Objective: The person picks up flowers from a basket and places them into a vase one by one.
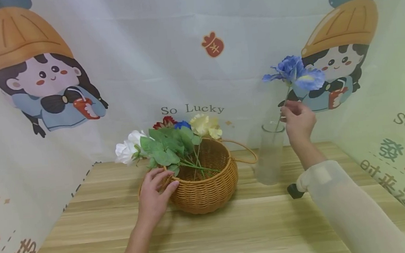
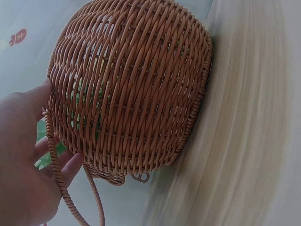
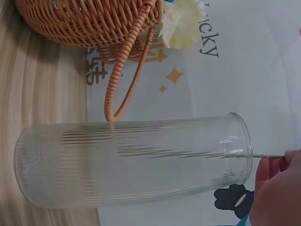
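Note:
My right hand [image 1: 300, 122] pinches the thin stem [image 3: 268, 156] of a blue iris [image 1: 292, 73], its bloom above the fingers. The stem's lower part runs through the mouth of a tall clear ribbed glass vase [image 1: 270, 156], which stands upright on the table. My left hand [image 1: 154, 192] grips the left rim of a round wicker basket [image 1: 205, 193], beside a looped handle [image 2: 55, 160]. Inside the basket lean a white flower [image 1: 128, 150], a pale yellow flower [image 1: 204, 125], a red flower [image 1: 165, 122] and a blue flower [image 1: 182, 124], with green leaves [image 1: 165, 146].
Both basket and vase stand on a wood-grain table [image 1: 235, 237], the vase to the right of the basket. The basket's right handle [image 1: 243, 149] sticks out toward the vase. A printed cloth [image 1: 138, 67] hangs behind and at both sides.

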A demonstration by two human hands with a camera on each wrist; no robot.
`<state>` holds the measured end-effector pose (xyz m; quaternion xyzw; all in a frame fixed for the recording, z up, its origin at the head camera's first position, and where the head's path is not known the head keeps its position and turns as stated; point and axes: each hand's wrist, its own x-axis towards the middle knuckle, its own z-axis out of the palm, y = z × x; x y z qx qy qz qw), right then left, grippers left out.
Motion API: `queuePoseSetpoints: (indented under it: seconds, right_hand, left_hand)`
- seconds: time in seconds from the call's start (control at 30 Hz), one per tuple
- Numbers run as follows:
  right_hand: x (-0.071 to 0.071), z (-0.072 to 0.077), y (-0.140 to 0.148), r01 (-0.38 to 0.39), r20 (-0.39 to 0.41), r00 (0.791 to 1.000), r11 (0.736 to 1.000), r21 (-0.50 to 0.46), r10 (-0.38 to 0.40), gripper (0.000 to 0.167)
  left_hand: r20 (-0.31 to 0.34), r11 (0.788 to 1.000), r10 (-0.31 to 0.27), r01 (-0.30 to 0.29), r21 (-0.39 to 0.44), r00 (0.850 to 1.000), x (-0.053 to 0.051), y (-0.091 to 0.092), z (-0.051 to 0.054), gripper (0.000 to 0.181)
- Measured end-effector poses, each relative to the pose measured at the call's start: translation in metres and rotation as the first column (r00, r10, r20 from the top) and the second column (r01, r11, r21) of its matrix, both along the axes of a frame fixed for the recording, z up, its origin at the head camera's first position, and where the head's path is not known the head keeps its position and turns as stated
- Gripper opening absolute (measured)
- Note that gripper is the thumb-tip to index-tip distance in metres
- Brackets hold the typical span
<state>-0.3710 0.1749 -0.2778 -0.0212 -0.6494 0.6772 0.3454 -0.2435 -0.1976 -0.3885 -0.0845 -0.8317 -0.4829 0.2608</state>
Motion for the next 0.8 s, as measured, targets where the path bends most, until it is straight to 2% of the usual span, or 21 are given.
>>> queuePoseSetpoints:
  seconds: [0.1,0.23,0.4,0.53,0.67,0.8]
  right_hand:
    - [-0.001,-0.002,0.0,-0.02,0.02,1.0,0.999,0.033,0.019,0.021]
    - [-0.002,-0.005,0.0,-0.01,0.088,0.996,0.99,0.141,-0.002,0.02]
    - [-0.003,-0.009,0.001,-0.018,0.167,0.985,0.958,0.286,-0.032,0.02]
    - [-0.004,-0.012,0.0,-0.03,0.207,0.977,0.934,0.355,-0.047,0.02]
    - [-0.004,-0.015,-0.002,-0.027,0.218,0.974,0.913,0.407,-0.068,0.019]
    - [-0.004,-0.018,-0.005,-0.015,0.184,0.98,0.892,0.453,-0.076,0.019]
  left_hand:
    - [0.0,1.0,0.001,-0.001,-0.003,1.0,0.0,0.0,0.0,0.027]
    - [0.006,1.0,0.004,-0.004,-0.005,1.0,0.0,0.0,0.001,0.027]
    - [0.016,1.0,0.009,-0.009,-0.008,1.0,0.001,0.0,0.001,0.027]
    - [0.026,1.0,0.013,-0.013,-0.011,1.0,0.001,-0.001,0.001,0.027]
    - [0.029,1.0,0.014,-0.014,-0.008,0.999,0.0,-0.001,0.001,0.027]
    - [0.026,1.0,0.015,-0.015,-0.004,1.0,0.001,-0.001,0.0,0.027]
